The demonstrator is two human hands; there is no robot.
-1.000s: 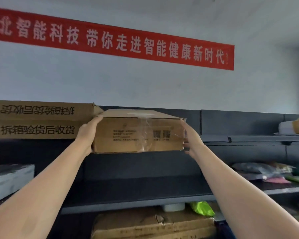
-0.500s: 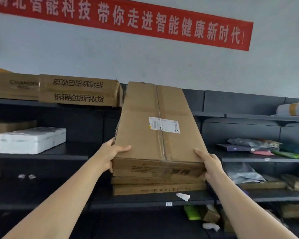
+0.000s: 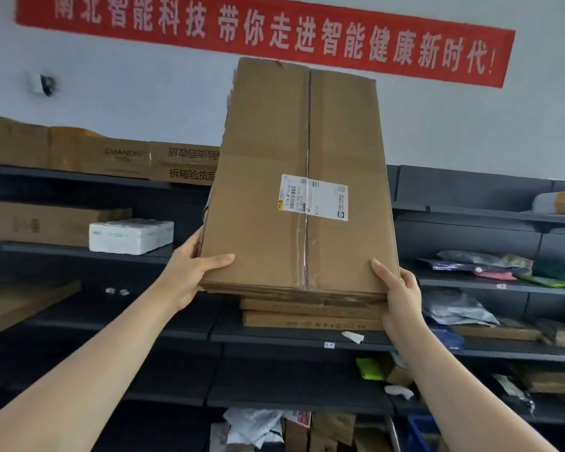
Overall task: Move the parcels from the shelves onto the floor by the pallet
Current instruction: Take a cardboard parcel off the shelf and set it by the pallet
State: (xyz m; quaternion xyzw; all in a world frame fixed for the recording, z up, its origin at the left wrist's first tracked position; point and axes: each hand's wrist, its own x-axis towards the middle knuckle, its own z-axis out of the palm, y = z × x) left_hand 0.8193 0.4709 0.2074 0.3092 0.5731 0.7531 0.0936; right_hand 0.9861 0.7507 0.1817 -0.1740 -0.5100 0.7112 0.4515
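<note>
A long flat cardboard parcel [image 3: 274, 177] with a white shipping label and a taped centre seam is clear of the shelves, tilted with its far end up toward the red banner. My left hand [image 3: 193, 275] grips its near left corner, thumb lying on top. My right hand [image 3: 397, 288] grips the near right corner, thumb on top as well. Dark shelves [image 3: 291, 337] behind hold more parcels. The floor and the pallet are out of view.
Two flat cartons [image 3: 310, 316] lie stacked on the shelf just below the held parcel. A white foam box [image 3: 131, 235] and brown cartons [image 3: 128, 158] sit on the left shelves. Plastic mail bags [image 3: 483, 265] fill the right shelves; loose packets lie lower down.
The parcel came off the top shelf toward me, then its far end rose while I held the near end. Both hands stayed on the near corners. My view stepped back, showing more shelves.
</note>
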